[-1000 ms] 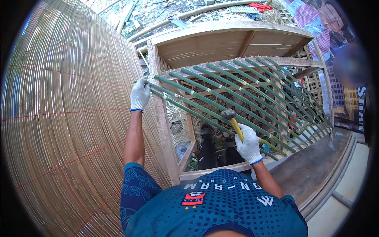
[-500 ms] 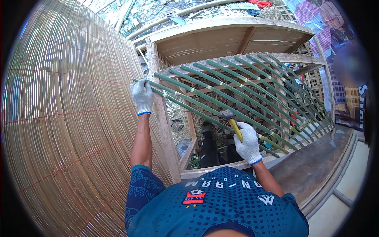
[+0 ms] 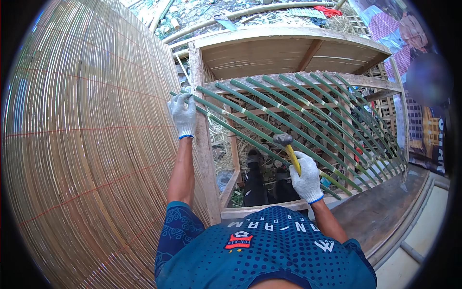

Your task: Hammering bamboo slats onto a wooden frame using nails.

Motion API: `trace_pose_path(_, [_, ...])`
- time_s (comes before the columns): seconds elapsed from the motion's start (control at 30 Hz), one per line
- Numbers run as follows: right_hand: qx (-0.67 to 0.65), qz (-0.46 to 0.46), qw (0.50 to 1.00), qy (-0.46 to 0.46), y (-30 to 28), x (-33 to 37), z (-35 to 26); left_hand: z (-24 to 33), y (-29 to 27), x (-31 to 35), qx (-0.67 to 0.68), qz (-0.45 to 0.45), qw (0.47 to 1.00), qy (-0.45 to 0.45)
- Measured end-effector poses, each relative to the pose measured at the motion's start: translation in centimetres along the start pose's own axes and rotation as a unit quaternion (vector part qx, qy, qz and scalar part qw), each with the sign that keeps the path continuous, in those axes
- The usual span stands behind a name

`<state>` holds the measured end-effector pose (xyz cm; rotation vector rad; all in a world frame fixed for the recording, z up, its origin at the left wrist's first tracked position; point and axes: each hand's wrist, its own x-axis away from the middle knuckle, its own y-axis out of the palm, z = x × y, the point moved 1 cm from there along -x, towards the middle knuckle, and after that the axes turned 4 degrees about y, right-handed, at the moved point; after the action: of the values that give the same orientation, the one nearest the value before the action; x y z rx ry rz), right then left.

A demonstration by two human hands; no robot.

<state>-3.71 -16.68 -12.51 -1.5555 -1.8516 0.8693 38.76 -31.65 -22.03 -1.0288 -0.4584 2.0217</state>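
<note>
My left hand, in a white knit glove, is closed round the upper left end of the nearest green bamboo strip, beside the left rail of a wooden frame. This strip slants down to the right across the frame's opening to its near rail. A hammer with a yellow handle and a dark head is gripped in my gloved right hand. Its head is over the slanting strips, close to the middle of the frame. Several more green strips lie roughly side by side beyond the nearest one.
A tall panel of thin split bamboo stands along the left. Beyond the strips is a wooden panel. My feet are inside the frame on ground with straw and debris. A dark board lies at the lower right.
The view has shifted a little, so the frame appears slightly farther right and lower. My left hand stays on the strip's end, and my right hand still holds the hammer in nearly the same place.
</note>
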Motion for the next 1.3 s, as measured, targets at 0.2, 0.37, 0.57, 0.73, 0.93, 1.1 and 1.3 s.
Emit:
trace_pose_path(0.2, [-0.102,-0.04,0.994,0.005,0.7,-6.4,-5.2,-1.7,1.1,1.3,0.038,-0.031,0.996,-0.08])
trace_pose_path(0.37, [-0.128,-0.118,0.984,-0.027,3.7,-12.7,-10.3,-1.6,1.9,1.6,0.093,-0.009,0.99,-0.108])
trace_pose_path(0.57, [-0.118,-0.087,0.977,-0.154,10.1,-17.6,-13.4,-2.2,2.0,1.9,0.097,0.008,0.989,-0.112])
trace_pose_path(0.73, [-0.061,-0.097,0.983,-0.146,14.8,-20.0,-12.8,-2.1,2.4,2.1,0.098,0.007,0.989,-0.109])
trace_pose_path(0.93, [-0.05,-0.077,0.984,-0.153,14.6,-19.5,-13.2,-2.2,2.2,2.2,0.102,0.013,0.989,-0.107])
trace_pose_path(1.1, [-0.054,-0.087,0.985,-0.141,13.8,-20.7,-14.7,-2.2,2.0,1.9,0.111,0.007,0.989,-0.098])
trace_pose_path(1.3, [-0.009,-0.091,0.983,-0.158,14.0,-20.8,-14.8,-1.7,2.0,2.0,0.092,0.018,0.99,-0.107])
